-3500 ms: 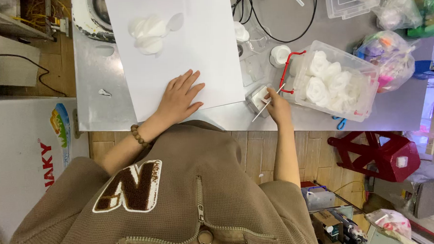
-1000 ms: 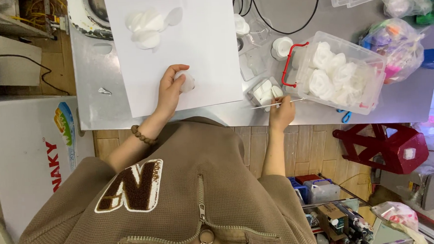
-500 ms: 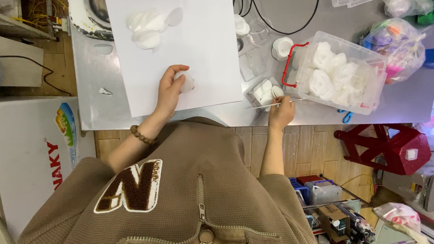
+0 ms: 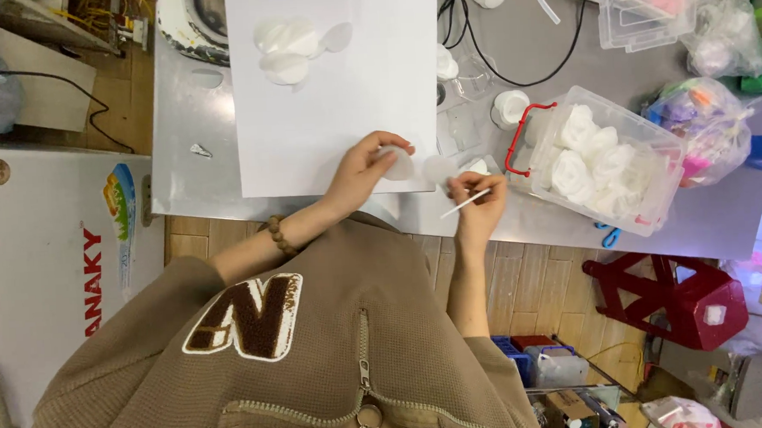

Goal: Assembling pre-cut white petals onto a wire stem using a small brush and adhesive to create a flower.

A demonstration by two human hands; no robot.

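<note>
Centre frame: left hand [image 4: 364,168] pinches white petal [image 4: 398,164], right hand [image 4: 476,203] grips thin stick [image 4: 464,204]; loose pinch w/ stick pressure may drop petal.

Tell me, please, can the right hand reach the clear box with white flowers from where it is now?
Probably yes. The right hand holds a thin white stick and a white petal, and the clear box sits just beside it on the grey table, lid off, with nothing between. But the hand is occupied.
</note>
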